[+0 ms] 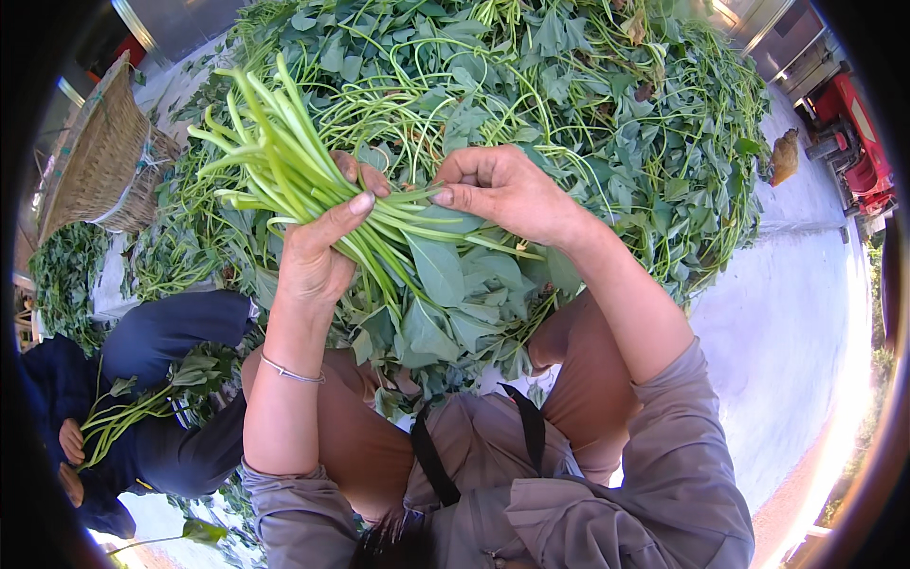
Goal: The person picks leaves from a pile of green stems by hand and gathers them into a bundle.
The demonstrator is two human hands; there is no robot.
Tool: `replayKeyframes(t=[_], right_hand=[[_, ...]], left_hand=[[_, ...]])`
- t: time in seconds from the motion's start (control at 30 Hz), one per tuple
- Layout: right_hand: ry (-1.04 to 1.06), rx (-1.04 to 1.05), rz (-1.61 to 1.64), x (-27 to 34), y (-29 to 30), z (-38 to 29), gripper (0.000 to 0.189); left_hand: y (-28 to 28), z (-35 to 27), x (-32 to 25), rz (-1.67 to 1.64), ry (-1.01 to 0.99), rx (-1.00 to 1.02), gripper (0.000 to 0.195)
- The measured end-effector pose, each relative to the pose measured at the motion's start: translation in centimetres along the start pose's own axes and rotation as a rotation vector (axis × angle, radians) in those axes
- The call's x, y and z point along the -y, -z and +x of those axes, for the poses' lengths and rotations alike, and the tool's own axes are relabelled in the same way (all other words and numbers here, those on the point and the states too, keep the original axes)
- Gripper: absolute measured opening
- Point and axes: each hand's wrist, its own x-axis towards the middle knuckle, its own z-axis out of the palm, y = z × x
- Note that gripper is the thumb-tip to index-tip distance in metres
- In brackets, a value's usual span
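My left hand (323,242) grips a thick bunch of pale green leaf stalks (284,153), which look like sweet potato stalks. Their bare ends fan out to the upper left, and broad green leaves (435,267) hang from the other end over my lap. To the right of the bunch, my right hand (505,188) pinches a thin green stalk or leaf edge between thumb and forefinger. Exactly which part it holds is hard to make out. Beyond both hands lies a big heap of leafy vines (625,135).
A woven bamboo basket (106,163) lies tilted at the left. Beside me, a person in dark clothes (178,334) holds several leafy stalks (128,419). On the concrete floor (775,320) at right are a brown hen (784,158) and a red machine (857,142).
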Motion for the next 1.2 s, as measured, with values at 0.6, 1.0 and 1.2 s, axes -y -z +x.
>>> replayKeyframes(t=[0.6,1.0,1.2], right_hand=[[0.141,-0.107,-0.249,1.3,-1.2,-0.8,0.023],[-0.267,-0.144,0.375,-1.2,-4.0,2.3,0.033],[-0.072,-0.294,-0.022,-3.5,-4.2,3.1,0.03]], left_hand=[[0.2,0.4,1.8,0.204,0.108,-0.461,0.03],[1.1,2.2,3.7,0.741,-0.339,-0.603,0.016],[1.2,1.6,5.0,0.798,-0.327,-0.54,0.014]])
